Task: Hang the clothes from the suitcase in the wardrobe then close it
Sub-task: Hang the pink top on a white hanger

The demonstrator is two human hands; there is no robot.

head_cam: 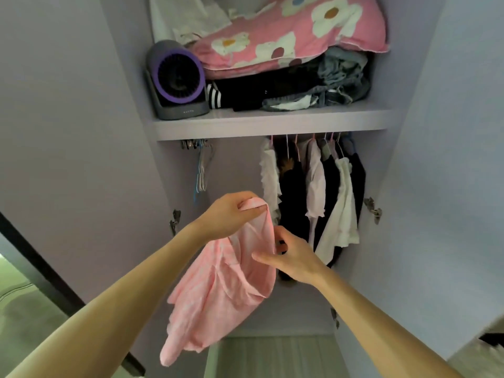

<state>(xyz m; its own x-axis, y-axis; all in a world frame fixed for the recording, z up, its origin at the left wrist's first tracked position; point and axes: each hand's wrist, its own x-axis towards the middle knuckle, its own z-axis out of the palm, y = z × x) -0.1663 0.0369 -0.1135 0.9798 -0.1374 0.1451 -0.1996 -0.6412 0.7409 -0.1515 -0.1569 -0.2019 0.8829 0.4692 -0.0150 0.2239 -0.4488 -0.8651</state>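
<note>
Pink top hangs mid-frame, left hand and right hand pinching its upper edge in closed fingers. Probably best to spread the neckline, then fetch a hanger from centre-left.

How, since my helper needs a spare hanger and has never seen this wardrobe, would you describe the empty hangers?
Look in the open wardrobe, just under the shelf that carries the purple fan. At the left there hangs a small bunch of thin pale hangers. Unlike the pink hangers on the right, they carry no clothes.
</note>
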